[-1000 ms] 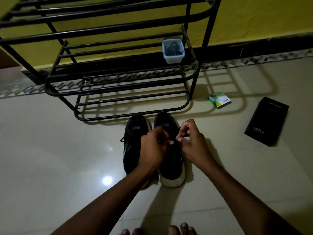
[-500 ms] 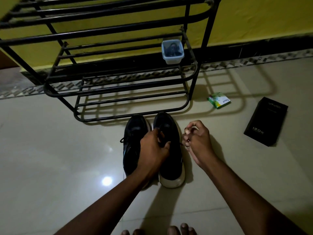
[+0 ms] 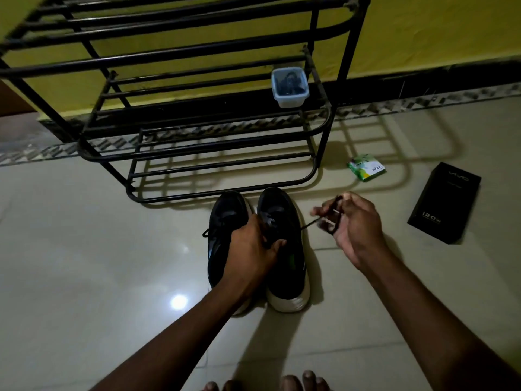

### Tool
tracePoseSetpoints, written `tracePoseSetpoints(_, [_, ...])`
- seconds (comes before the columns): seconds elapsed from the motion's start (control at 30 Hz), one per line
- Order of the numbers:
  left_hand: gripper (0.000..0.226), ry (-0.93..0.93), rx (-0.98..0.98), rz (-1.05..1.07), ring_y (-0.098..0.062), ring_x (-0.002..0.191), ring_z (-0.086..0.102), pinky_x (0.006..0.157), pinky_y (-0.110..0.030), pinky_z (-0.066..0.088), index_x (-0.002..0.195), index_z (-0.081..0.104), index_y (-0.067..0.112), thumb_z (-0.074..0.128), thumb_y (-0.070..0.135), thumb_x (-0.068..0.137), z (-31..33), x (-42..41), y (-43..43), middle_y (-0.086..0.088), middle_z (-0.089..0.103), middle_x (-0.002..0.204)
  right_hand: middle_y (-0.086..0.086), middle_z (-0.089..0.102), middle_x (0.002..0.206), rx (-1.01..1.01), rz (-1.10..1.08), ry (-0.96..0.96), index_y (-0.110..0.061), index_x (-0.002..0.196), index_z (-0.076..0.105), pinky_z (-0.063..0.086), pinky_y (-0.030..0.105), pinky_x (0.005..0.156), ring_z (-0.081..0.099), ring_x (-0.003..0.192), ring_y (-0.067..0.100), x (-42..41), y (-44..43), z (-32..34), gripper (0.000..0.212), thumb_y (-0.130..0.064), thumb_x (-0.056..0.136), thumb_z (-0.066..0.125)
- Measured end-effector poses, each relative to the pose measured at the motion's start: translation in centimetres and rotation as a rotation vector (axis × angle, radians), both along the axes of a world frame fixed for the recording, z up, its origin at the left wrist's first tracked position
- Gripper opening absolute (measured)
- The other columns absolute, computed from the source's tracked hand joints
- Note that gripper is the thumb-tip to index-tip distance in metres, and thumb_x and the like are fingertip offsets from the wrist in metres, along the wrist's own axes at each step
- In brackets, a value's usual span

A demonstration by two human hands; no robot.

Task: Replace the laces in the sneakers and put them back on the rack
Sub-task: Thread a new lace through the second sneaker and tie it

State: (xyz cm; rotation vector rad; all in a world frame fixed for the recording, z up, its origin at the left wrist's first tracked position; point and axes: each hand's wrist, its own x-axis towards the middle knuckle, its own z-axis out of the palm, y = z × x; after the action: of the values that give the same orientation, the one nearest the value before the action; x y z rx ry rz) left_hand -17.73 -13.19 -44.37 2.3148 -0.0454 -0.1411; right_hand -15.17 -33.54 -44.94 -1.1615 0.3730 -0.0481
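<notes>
Two black mesh sneakers (image 3: 225, 218) with smooth white soles stand side by side on the glossy tiled floor (image 3: 84, 249), toes just short of the bottom rail of the black tubular metal rack (image 3: 197, 153). The left hand (image 3: 251, 249) curls over the right sneaker (image 3: 284, 249) at its eyelets, gripping it. The right hand (image 3: 352, 224) pinches a thin black lace (image 3: 308, 223) and sits farther right than half a second ago, with the lace pulled taut.

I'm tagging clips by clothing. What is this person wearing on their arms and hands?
Nothing that shows. The left hand and right hand are bare, with no gloves, rings, watch or wristbands visible in the dim light. The left forearm and right forearm are uncovered, with no sleeve in view.
</notes>
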Motion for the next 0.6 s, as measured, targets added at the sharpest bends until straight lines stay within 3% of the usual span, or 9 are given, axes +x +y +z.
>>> tracePoseSetpoints(0.03, [0.043,-0.006,0.002,-0.005,0.005,0.071,0.054,0.059,-0.001,0.045,0.116,0.056,0.015,0.081,0.031,0.085,0.0,0.0,0.0,0.019,0.052,0.081,0.006,0.05,0.061,0.126,-0.015,0.039,-0.009,0.082,0.045,0.043,0.028,0.054,0.053,0.053,0.021,-0.1,0.0,0.4,0.031,-0.014,0.108,0.031])
tracePoseSetpoints(0.07, [0.042,-0.009,0.005,-0.011,0.005,0.071,0.054,0.059,-0.001,0.045,0.115,0.057,0.015,0.081,0.032,0.085,-0.1,-0.1,0.0,0.019,0.052,0.08,0.003,0.041,0.057,0.116,0.007,0.043,-0.012,0.078,0.042,0.039,0.026,0.049,0.042,0.046,0.017,-0.3,-0.2,0.7,0.032,-0.015,0.108,0.032])
tracePoseSetpoints(0.1, [0.042,-0.014,0.012,-0.016,0.005,0.07,0.054,0.058,-0.001,0.045,0.115,0.057,0.015,0.08,0.032,0.085,0.0,0.0,0.1,0.019,0.052,0.08,0.0,0.037,0.054,-0.059,0.07,0.012,-0.014,0.075,0.042,0.033,0.023,0.046,0.034,0.042,0.013,-0.3,-0.6,0.7,0.034,-0.017,0.108,0.036])
tracePoseSetpoints(0.2, [0.038,-0.04,0.041,-0.042,0.005,0.07,0.054,0.059,-0.002,0.044,0.111,0.059,0.015,0.08,0.033,0.086,0.2,0.0,0.0,0.018,0.054,0.082,-0.005,0.041,0.054,-0.948,0.359,-0.175,-0.02,0.076,0.054,0.033,0.025,0.05,0.036,0.047,0.009,-0.8,-1.4,0.5,0.029,-0.038,0.098,0.059])
tracePoseSetpoints(0.27, [0.03,-0.041,0.037,-0.054,0.006,0.069,0.055,0.059,-0.002,0.044,0.107,0.06,0.018,0.079,0.031,0.087,0.5,-0.1,0.0,0.019,0.053,0.079,-0.008,0.045,0.065,-1.228,0.541,-0.251,-0.023,0.084,0.064,0.037,0.023,0.058,0.043,0.059,0.006,-1.1,-1.5,0.8,0.02,-0.041,0.089,0.071])
tracePoseSetpoints(0.33, [0.023,-0.024,0.041,-0.063,0.006,0.067,0.054,0.058,-0.002,0.042,0.102,0.061,0.019,0.078,0.026,0.088,0.9,0.0,0.1,0.018,0.053,0.077,-0.007,0.047,0.086,-1.379,0.686,-0.275,-0.022,0.091,0.069,0.049,0.03,0.07,0.052,0.074,0.01,-1.3,-1.1,1.3,0.011,-0.031,0.087,0.074])
tracePoseSetpoints(0.4, [0.019,-0.005,0.054,-0.076,0.006,0.066,0.054,0.057,-0.002,0.042,0.1,0.064,0.016,0.078,0.023,0.088,1.3,0.4,0.5,0.014,0.057,0.078,-0.003,0.047,0.098,-1.446,0.75,-0.268,-0.018,0.09,0.067,0.052,0.04,0.078,0.056,0.083,0.017,-1.3,-0.7,1.9,0.003,-0.02,0.091,0.067])
tracePoseSetpoints(0.5, [0.012,-0.007,0.038,-0.059,0.004,0.07,0.062,0.055,-0.005,0.045,0.095,0.071,0.021,0.078,0.028,0.088,2.7,0.8,1.3,0.011,0.068,0.08,-0.009,0.051,0.095,-1.463,0.699,-0.179,-0.027,0.085,0.056,0.041,0.039,0.087,0.052,0.093,0.012,-1.5,-0.4,3.0,0.013,-0.029,0.098,0.056])
tracePoseSetpoints(0.6, [0.007,0.05,-0.199,0.0,-0.005,0.066,0.07,0.062,-0.021,0.055,0.083,0.074,0.021,0.076,0.023,0.09,5.1,0.7,2.1,0.004,0.074,0.071,-0.009,0.069,0.077,-1.159,0.653,-0.048,-0.029,0.083,0.055,0.048,0.041,0.086,0.063,0.078,0.007,-2.2,-0.1,4.3,0.016,-0.035,0.098,0.056])
